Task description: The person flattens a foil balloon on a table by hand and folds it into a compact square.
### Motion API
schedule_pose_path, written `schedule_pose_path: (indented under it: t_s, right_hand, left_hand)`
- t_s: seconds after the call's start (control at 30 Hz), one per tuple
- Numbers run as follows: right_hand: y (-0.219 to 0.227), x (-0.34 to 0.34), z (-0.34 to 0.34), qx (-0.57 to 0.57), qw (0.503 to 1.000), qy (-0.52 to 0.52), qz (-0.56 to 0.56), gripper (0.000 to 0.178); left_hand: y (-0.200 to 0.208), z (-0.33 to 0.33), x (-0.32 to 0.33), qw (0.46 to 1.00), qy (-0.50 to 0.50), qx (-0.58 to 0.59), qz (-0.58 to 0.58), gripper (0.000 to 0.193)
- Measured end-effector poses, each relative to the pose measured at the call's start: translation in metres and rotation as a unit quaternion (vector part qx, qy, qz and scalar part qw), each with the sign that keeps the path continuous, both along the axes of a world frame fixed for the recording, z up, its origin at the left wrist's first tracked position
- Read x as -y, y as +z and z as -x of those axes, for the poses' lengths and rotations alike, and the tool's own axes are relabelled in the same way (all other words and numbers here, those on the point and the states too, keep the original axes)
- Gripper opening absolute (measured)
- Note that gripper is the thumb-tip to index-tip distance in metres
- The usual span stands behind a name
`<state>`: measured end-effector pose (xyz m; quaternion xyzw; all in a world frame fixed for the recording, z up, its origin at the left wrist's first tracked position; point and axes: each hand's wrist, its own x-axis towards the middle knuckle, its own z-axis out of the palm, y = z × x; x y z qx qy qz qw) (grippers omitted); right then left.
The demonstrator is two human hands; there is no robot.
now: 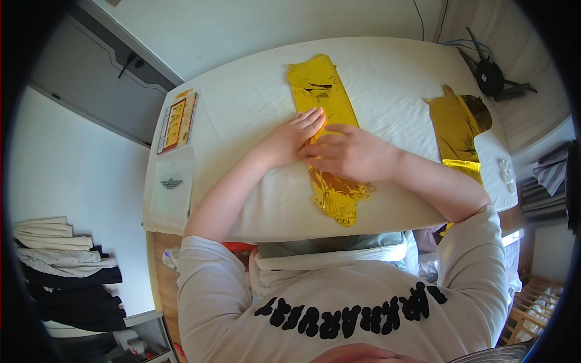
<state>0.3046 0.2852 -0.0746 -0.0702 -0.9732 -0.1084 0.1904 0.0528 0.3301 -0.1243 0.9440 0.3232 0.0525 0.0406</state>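
Note:
A long gold foil sheet (330, 112), which looks like a flat foil balloon, lies across the middle of the table. Its near end is crinkled, with small tabs at the edges. My left hand (296, 137) presses flat on its left edge, fingers stretched out toward the far right. Over its middle rests my right hand (354, 154), fingers bent and apart, the tips close to my left hand. I see nothing held in either hand. Both hands hide part of the foil beneath them.
Another folded gold foil piece (457, 130) lies at the right, beside a small clear plastic item (507, 172). A flat printed package (178, 123) and a translucent sleeve (170, 193) lie at the left. A black router (490, 77) with antennas sits beyond the far right corner.

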Motion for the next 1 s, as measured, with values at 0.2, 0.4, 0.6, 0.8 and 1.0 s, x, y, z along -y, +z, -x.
schedule_pose_path:
  t_s: [0.2, 0.4, 0.6, 0.8, 1.0]
  right_hand:
    - [-0.014, -0.045, -0.032, -0.01, 0.958, -0.272, 0.086, 0.027]
    - [-0.016, -0.06, -0.04, 0.026, 0.94, -0.316, 0.123, 0.021]
    - [-0.023, -0.058, -0.038, 0.02, 0.938, -0.315, 0.14, 0.021]
    - [-0.023, -0.058, -0.038, 0.016, 0.941, -0.307, 0.142, 0.02]
    - [-0.026, -0.064, -0.038, -0.018, 0.949, -0.279, 0.142, 0.014]
  left_hand:
    - [-0.001, -0.002, 0.0, 1.0, 0.004, 0.004, 0.018, 0.074]
    - [-0.004, -0.002, 0.0, 1.0, 0.002, 0.024, 0.011, 0.072]
    - [-0.004, -0.003, 0.002, 0.999, 0.011, 0.037, 0.017, 0.07]
    - [-0.006, -0.002, 0.0, 0.999, -0.007, 0.045, -0.023, 0.082]
    - [-0.002, -0.003, 0.002, 0.999, 0.006, 0.053, -0.004, 0.094]
